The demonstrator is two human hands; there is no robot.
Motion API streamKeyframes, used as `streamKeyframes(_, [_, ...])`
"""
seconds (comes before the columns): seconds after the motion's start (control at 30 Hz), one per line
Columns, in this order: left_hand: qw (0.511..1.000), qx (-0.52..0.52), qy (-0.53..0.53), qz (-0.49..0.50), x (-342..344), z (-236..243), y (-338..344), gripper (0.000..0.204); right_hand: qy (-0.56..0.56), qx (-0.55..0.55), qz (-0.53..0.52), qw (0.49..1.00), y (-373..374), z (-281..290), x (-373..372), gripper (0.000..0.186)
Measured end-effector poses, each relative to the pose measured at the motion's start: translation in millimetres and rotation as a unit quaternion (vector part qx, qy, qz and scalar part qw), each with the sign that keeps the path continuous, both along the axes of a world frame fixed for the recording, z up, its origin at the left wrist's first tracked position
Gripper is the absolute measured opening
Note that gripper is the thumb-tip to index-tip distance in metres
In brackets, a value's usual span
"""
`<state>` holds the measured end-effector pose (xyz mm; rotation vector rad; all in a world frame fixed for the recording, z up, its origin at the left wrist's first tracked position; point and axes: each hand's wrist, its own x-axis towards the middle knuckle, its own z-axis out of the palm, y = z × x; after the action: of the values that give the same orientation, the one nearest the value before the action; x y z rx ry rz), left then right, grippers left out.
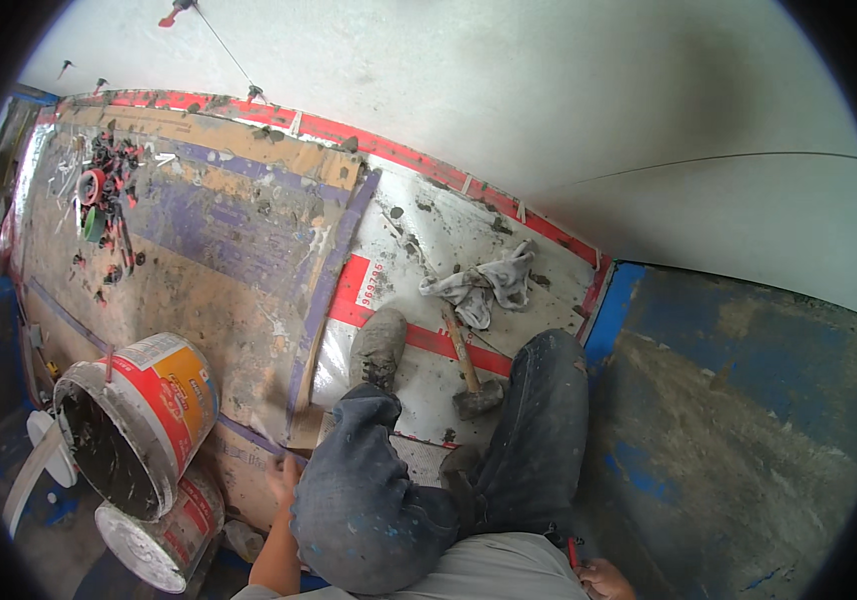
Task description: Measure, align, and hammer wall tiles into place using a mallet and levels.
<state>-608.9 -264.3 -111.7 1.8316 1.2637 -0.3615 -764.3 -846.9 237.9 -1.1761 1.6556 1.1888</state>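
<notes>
My left hand (285,482) reaches down beside my left knee. Its fingers are drawn together at the end of a purple tape strip (249,434) on the brown floor covering; the knee hides part of this grip. At my right hip, my right hand (606,580) is closed around a slim red object (575,552), only partly in view. Between my legs lies a mallet (478,399) with a dark head and a wooden handle (457,340). A dirty white rag (484,287) touches the handle's far end.
A mortar-smeared bucket (164,405) leans on its side at left, above another bucket (189,530). Several red and black tile-levelling pieces (114,175) lie far left with tape rolls (94,223). A white wall (549,90) rises ahead. Blue-edged flooring (729,400) lies right.
</notes>
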Motion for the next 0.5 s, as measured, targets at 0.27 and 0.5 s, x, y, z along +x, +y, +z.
streamKeyframes(0.27, [0.991,-0.012,-0.100,-0.085,122.8,36.7,-53.4,0.024,-0.144,-0.175,-0.001,0.974,37.0,-40.8,-66.7,0.063])
streamKeyframes(0.5, [0.961,0.049,-0.184,-0.201,175.3,44.5,-87.4,0.020,-0.389,-0.411,-0.044,0.824,62.1,-33.3,-77.9,0.052])
